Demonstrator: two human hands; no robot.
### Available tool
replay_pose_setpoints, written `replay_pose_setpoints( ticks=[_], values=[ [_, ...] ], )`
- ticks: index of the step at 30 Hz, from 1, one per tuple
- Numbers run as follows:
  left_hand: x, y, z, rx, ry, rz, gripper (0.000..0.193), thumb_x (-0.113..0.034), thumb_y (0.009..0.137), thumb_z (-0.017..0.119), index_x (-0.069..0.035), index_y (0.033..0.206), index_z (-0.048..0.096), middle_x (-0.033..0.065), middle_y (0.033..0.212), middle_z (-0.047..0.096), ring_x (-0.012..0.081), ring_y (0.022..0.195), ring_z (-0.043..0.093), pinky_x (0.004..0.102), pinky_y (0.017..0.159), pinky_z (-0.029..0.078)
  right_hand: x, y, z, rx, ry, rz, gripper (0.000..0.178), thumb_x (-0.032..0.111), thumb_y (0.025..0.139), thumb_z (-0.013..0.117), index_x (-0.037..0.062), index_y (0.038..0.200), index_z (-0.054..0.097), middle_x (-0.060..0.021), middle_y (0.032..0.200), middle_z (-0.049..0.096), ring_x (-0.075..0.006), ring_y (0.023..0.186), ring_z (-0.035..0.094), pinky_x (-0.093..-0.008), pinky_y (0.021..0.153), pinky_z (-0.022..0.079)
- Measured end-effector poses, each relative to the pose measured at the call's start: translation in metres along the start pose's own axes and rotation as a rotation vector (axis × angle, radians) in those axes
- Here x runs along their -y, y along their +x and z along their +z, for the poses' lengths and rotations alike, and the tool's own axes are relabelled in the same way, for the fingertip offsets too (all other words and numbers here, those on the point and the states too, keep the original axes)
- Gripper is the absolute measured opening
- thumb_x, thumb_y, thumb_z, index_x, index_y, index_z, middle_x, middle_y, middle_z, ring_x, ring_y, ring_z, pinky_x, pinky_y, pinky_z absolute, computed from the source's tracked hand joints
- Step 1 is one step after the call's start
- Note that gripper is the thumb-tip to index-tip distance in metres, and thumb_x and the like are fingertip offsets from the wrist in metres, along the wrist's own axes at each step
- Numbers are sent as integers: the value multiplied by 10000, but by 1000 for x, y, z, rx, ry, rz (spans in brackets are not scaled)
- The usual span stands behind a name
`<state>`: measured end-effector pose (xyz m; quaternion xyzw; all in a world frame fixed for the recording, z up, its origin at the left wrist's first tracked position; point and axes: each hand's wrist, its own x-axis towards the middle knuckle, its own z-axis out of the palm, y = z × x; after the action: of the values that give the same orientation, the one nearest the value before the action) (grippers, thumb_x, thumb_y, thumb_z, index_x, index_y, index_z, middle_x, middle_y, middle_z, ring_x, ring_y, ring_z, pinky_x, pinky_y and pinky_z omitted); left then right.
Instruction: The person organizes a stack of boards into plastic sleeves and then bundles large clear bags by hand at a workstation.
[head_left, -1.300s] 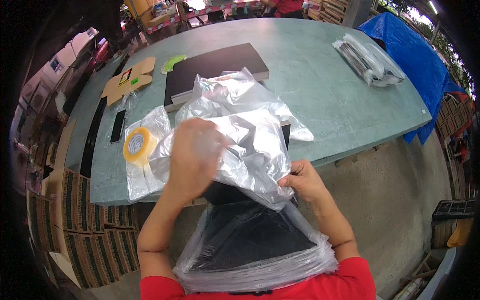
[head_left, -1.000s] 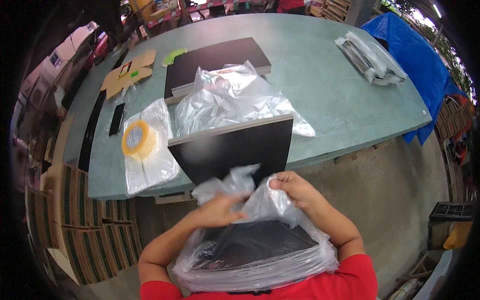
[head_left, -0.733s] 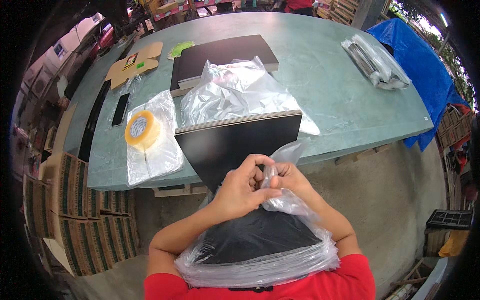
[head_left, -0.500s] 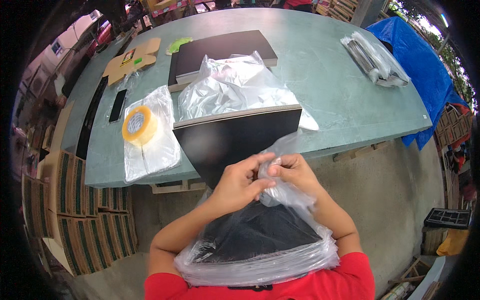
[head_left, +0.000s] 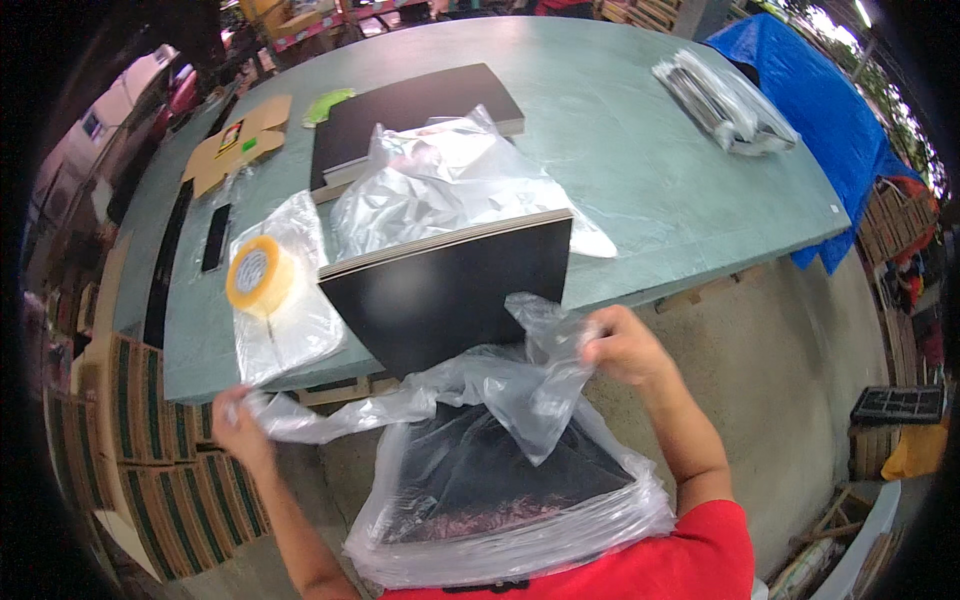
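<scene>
A stack of black boards leans at the table's near edge, its layered pale edge uppermost. A clear plastic bag spreads toward my body over black boards beneath it; whether these are the same stack I cannot tell. My left hand, out at the left, is closed on a stretched end of the bag. On the right, my right hand pinches another gathered part of it. Between the hands the film hangs loose, with a crumpled flap standing up before the boards. The bag's thick folded near end rests against my red shirt.
On the green table lie a tape roll on flat plastic bags, a phone, opened cardboard, crumpled plastic, more black boards and wrapped packs. Stacked cartons stand at left.
My hands, formerly together at the gathered plastic, have moved wide apart. The left went far left, pulling the film out into a strip; the right shifted slightly right.
</scene>
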<state>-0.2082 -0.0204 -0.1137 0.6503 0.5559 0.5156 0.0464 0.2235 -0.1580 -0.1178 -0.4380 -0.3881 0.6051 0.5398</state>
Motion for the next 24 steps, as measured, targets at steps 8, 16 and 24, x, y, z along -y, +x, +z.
replay_pose_setpoints(
  ticks=[8, 16, 24],
  values=[
    [-186, -20, 86, 1182, -606, -80, 144, -154, 723, 618, -24, 734, 558, 0, 638, 532, 64, 619, 479, 231, 561, 399, 6, 43, 100, 38, 506, 14, 305, 331, 782, 568, 87, 616, 493, 10, 596, 506, -66, 505, 444, -211, 452, 352],
    [-98, 35, 51, 379, -105, 37, 136, -93, 695, 558, -9, 801, 556, 120, 760, 571, 188, 709, 541, 295, 662, 422, 20, 15, 59, -13, 130, -122, 174, 163, 811, 538, 26, 705, 518, -32, 693, 519, -113, 633, 486, -268, 600, 405],
    [-190, -29, 86, 1041, -620, 183, 209, -190, 707, 589, 2, 774, 541, 81, 689, 545, 167, 664, 521, 291, 595, 413, 77, 24, 93, -22, -503, -711, 194, 207, 738, 604, 35, 807, 549, -111, 854, 532, -184, 827, 522, -303, 699, 428]
  ],
)
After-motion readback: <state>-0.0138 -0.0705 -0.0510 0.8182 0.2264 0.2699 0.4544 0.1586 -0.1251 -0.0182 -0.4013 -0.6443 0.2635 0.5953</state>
